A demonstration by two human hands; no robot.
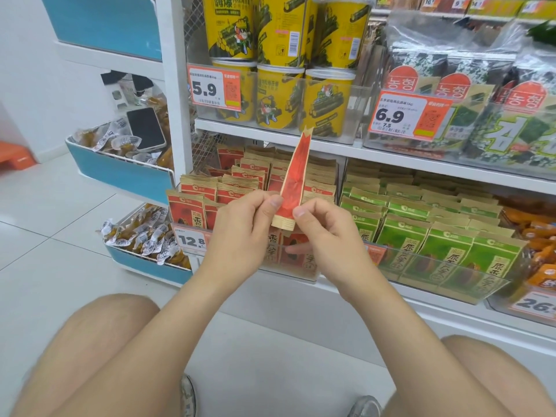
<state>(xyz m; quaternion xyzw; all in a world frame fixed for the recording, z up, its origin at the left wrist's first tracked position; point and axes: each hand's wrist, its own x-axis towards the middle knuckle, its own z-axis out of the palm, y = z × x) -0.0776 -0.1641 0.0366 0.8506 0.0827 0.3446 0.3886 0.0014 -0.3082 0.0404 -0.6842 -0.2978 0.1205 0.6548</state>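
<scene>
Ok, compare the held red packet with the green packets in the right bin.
Colour: the red packet is red with tan ends; the green packets are green with tan tops. Pose: the red packet is seen edge-on, roughly upright, pinched at its lower end by the left hand and right hand; the green packets stand in rows, faces forward, in their clear bin. Both share the tan paper-pouch style.

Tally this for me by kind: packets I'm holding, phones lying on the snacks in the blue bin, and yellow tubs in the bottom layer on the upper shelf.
red packet, pinched by left hand and right hand: 1
phone: 1
yellow tubs, bottom layer: 3
Total: 5
</scene>
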